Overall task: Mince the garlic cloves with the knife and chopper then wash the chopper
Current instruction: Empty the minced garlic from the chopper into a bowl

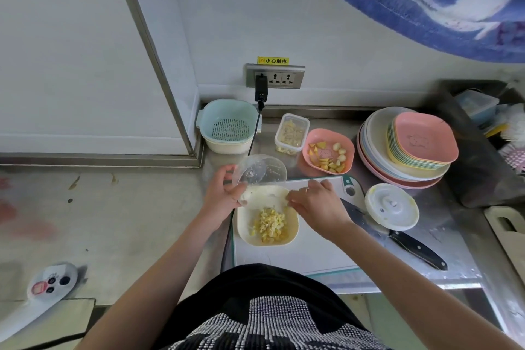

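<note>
Dish (292, 231) on cutting board (298, 258); knife (414, 247) right

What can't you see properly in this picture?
- Knife: head view, its blade partly under the white lid and right hand.
- Chopper bowl: tipped over the cream dish; any garlic left inside is too blurred to tell.
- Right hand fingertips: hidden behind the bowl rim.
- Sink items, far right: cut off by the edge.

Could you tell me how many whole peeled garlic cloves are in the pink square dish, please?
4, as far as shows: whole peeled garlic cloves in the pink square dish, one at the back right, two at the right, one near the front. Others may hide among yellow chunks.
</note>
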Action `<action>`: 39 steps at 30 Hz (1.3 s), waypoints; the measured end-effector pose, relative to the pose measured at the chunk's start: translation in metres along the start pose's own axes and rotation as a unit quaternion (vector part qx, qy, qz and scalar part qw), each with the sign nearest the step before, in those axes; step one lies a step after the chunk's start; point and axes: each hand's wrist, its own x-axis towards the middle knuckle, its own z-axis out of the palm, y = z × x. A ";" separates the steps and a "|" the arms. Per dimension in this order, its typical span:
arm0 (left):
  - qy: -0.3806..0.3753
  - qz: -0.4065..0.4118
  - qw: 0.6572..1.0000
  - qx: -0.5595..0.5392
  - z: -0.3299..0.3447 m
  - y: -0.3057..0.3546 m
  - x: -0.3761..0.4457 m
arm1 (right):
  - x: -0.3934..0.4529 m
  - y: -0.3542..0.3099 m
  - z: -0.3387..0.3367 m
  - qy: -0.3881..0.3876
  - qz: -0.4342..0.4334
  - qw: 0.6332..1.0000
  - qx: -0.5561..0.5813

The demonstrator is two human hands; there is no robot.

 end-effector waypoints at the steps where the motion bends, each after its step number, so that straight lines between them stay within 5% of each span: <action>1: -0.004 0.005 1.000 0.003 0.002 0.001 0.000 | 0.004 -0.001 0.001 0.024 0.019 0.999 0.010; 13: 0.005 0.039 0.998 0.041 0.004 0.003 -0.004 | -0.008 -0.005 0.021 0.012 0.000 1.000 -0.008; 19: -0.025 -0.072 0.986 -0.149 0.017 0.007 -0.004 | 0.023 -0.036 0.001 0.051 0.116 0.992 -0.016; 23: -0.030 -0.104 0.967 -0.229 0.012 0.008 -0.003 | 0.018 -0.054 -0.008 -0.004 0.010 0.999 -0.041; 28: -0.064 -0.156 0.952 -0.256 0.008 0.001 -0.002 | 0.036 -0.047 -0.022 0.151 0.093 0.984 0.030; 34: -0.081 -0.179 0.950 -0.243 0.007 0.006 -0.007 | 0.051 -0.045 -0.034 0.205 0.127 0.971 -0.015; 36: -0.089 -0.178 0.951 -0.237 0.006 0.006 -0.006 | 0.055 -0.050 -0.032 0.176 0.136 0.974 -0.048; 39: -0.102 -0.178 0.951 -0.232 0.006 0.010 -0.006 | 0.057 -0.058 -0.029 0.051 0.035 0.995 -0.076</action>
